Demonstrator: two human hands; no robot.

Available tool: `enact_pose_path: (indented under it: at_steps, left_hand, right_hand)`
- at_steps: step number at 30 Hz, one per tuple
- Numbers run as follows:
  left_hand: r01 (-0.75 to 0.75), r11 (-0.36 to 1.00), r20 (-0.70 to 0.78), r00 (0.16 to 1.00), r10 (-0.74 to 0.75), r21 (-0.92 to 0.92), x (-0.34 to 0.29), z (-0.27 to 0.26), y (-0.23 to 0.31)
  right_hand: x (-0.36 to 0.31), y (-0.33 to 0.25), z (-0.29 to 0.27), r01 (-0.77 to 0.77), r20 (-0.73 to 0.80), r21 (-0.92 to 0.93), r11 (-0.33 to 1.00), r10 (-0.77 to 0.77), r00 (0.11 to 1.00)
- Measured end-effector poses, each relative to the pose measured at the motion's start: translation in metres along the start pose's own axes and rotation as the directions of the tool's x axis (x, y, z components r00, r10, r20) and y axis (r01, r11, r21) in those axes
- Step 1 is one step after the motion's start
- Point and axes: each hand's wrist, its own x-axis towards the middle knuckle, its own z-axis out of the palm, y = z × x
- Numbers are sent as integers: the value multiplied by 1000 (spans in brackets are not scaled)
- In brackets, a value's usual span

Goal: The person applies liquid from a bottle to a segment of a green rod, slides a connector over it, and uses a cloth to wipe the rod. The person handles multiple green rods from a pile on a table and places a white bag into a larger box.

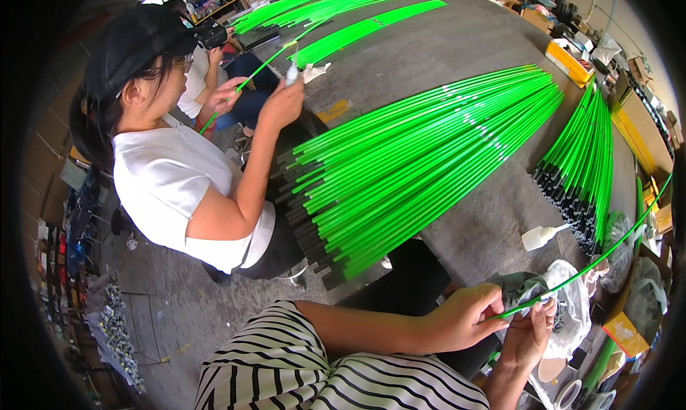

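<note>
A thin green rod (602, 258) runs from my hands up toward the right rim, bending in the fisheye picture. My left hand (464, 323) pinches it near its lower end, thumb and fingers closed. Just to the right, the fingertips of my right hand (527, 338) close on the same rod; whether a small part is also between them I cannot make out. Behind my hands lie a clear plastic bag (566, 317) and a dark grey cloth (520, 284). A white squeeze bottle (537, 238) with a thin nozzle rests on its side on the table.
A wide row of green rods (429, 171) with dark ends covers the table's middle. Another bundle (584, 163) lies at right, beside yellow boxes (569, 61). At left, a person (182, 167) in a white top holds a green rod and a nozzle bottle (291, 74).
</note>
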Motion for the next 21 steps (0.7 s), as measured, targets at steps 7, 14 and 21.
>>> enact_pose_path:
  at_steps: [7, 14, 21]
  left_hand:
    - [19, 999, 62, 998, -17, -31, -1, -4, -4]
    - [21, 998, 58, 998, -17, -57, -1, -9, 5]
    - [-15, 997, -21, 1000, 14, -74, -6, -7, -4]
  right_hand:
    - [-2, 0, 7, 17, -3, -18, 1000, -17, 1000]
    - [-2, 2, 10, 16, 1, -18, 1000, -16, 1000]
    - [-1, 4, 7, 13, 11, -15, 1000, -13, 1000]
